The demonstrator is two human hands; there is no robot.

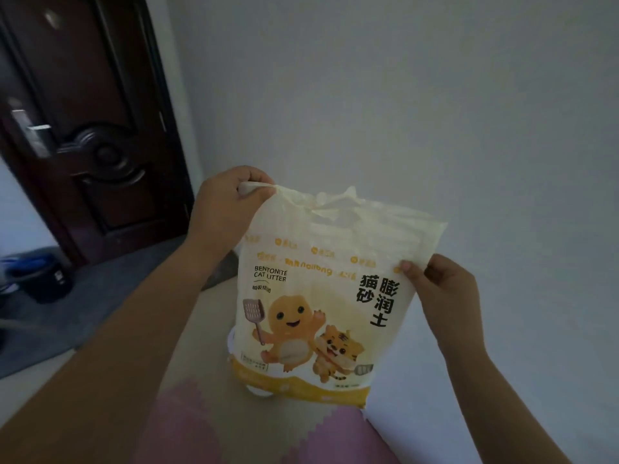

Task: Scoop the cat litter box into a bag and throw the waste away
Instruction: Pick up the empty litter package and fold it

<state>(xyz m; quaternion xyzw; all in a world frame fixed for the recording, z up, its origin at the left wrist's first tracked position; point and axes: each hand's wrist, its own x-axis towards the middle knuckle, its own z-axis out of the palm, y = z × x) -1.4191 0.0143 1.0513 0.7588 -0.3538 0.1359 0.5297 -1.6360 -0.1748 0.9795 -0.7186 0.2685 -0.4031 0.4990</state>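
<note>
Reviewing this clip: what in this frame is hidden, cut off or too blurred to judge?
All in the head view:
- What the cat litter bag holds and how full it is: its opaque printed front hides that.
- White object behind the bag's base: mostly covered by the bag.
- Dark container near the left edge: dim and blurred, contents unclear.
- Small print on the bag's lower panel: too blurred to read.

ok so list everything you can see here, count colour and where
cat litter bag: 1, cream and yellow, centre, bottom on the floor
door: 1, dark brown, upper left
bin: 1, dark with blue on top, left edge
floor mat: 1, grey, in front of the door
foam tiles: 2 seen, pink, bottom centre
wall: 1, white, behind the bag
left hand: 1, grip on the bag's top left corner
right hand: 1, pinches the bag's right edge
</note>
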